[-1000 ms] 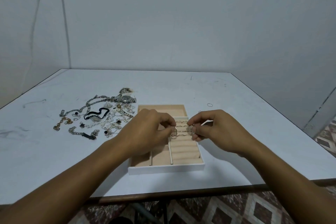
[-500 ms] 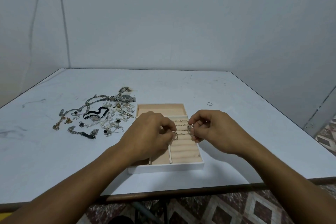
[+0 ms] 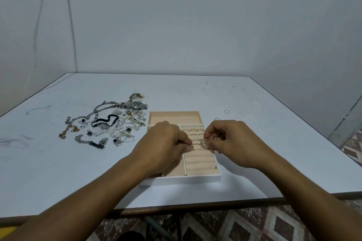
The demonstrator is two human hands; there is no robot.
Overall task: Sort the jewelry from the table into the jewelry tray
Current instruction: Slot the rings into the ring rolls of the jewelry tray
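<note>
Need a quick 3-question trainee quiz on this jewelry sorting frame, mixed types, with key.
1. True or false: rings already sit in the ring rolls of the jewelry tray.
2. On which side of the tray, as seen here, is the jewelry pile? A) left B) right C) behind
3. Fill in: the left hand and right hand each pinch a ____.

Key: 1 true; 2 A; 3 ring (left ring, right ring).

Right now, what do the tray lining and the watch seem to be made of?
The jewelry tray lining looks like soft beige velvet or suede: matte, no shine, padded rolls in the ring section. Its outer wall looks like smooth white board or leatherette. The watch seems polished metal, probably steel: silver-grey glints on the bracelet links.
</note>
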